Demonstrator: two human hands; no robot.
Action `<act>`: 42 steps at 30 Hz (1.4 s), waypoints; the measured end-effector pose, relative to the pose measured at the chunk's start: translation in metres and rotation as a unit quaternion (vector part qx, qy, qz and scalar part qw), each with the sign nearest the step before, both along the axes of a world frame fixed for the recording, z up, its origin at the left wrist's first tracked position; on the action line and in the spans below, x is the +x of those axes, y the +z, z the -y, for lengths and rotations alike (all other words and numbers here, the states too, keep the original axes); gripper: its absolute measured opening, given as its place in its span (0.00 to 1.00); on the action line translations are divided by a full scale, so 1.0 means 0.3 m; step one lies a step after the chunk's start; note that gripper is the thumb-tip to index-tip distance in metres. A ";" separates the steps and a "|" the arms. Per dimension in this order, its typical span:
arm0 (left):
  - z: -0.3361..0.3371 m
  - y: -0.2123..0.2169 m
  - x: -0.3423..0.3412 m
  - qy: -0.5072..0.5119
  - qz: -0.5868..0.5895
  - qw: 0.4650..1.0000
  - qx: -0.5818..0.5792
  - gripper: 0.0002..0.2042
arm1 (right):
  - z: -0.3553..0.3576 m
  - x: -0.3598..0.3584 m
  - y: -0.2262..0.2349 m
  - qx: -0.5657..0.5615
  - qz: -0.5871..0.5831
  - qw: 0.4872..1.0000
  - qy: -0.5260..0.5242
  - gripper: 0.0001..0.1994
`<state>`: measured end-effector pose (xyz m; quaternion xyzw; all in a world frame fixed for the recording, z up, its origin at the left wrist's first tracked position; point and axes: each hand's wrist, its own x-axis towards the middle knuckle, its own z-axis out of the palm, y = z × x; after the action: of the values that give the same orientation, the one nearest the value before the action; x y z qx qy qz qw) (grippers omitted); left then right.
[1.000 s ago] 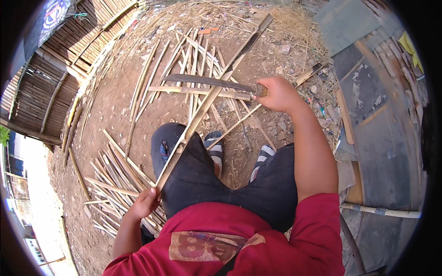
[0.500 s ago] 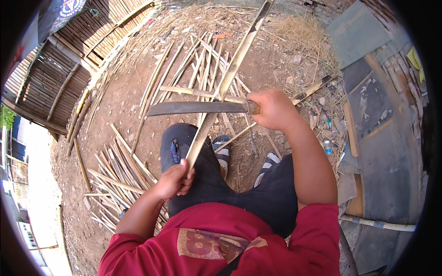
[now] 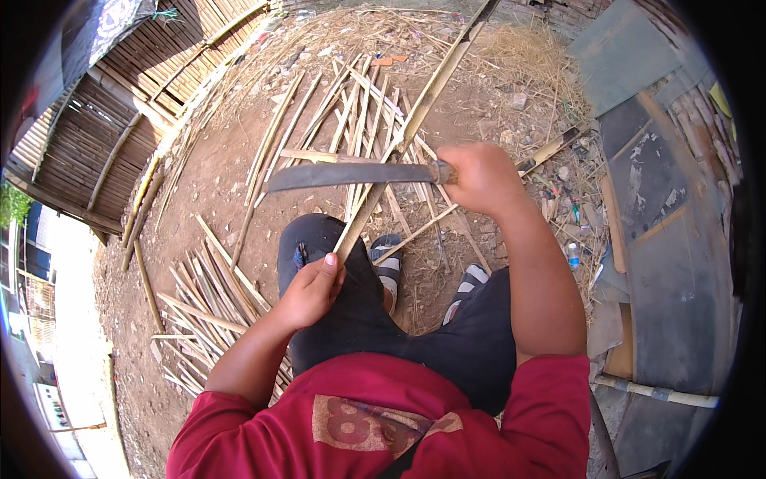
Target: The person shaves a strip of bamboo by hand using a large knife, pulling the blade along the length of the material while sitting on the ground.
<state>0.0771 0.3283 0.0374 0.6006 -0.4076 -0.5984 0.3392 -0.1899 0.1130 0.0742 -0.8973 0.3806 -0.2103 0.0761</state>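
My left hand [image 3: 317, 289] is closed round the near end of a long split bamboo piece [image 3: 432, 89], its hollow inner side showing. The bamboo slants up and away to the right, past the top of the view. In my right hand [image 3: 483, 182] is the handle of a machete [image 3: 351, 174]. The dark, slightly curved blade lies across the bamboo, pointing left; whether it touches or cuts into it I cannot tell. Under the blade, a pale bamboo stick [image 3: 319, 156] lies crosswise.
Split bamboo strips [image 3: 365, 112] lie crisscrossed on the dirt ahead, and another pile of strips [image 3: 211, 299] is by my left side. Dark sheets [image 3: 670, 279] lie at the right, near a plastic bottle [image 3: 573, 255]. A bamboo-slat wall [image 3: 108, 136] stands at the far left.
Both hands have moved slightly to the right, the left one also a little away from me. The machete and bamboo have shifted with them, the blade now slightly higher and more bowed in view.
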 end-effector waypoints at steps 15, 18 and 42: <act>-0.009 0.028 0.038 0.010 -0.037 0.999 0.032 0.24 | 0.038 -0.065 -0.027 0.010 0.043 0.997 -0.071 0.09; -0.015 0.012 0.046 0.026 -0.061 0.997 0.041 0.24 | -0.015 0.013 -0.031 -0.017 0.012 1.000 -0.010 0.09; -0.086 -0.028 0.072 -0.012 0.236 0.956 -0.175 0.26 | -0.014 -0.018 0.002 -0.086 0.048 0.995 0.036 0.13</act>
<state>0.0987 0.3541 0.0290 0.6509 -0.5813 -0.3629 0.3266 -0.1952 0.1171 0.0749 -0.9026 0.3244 -0.2819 0.0245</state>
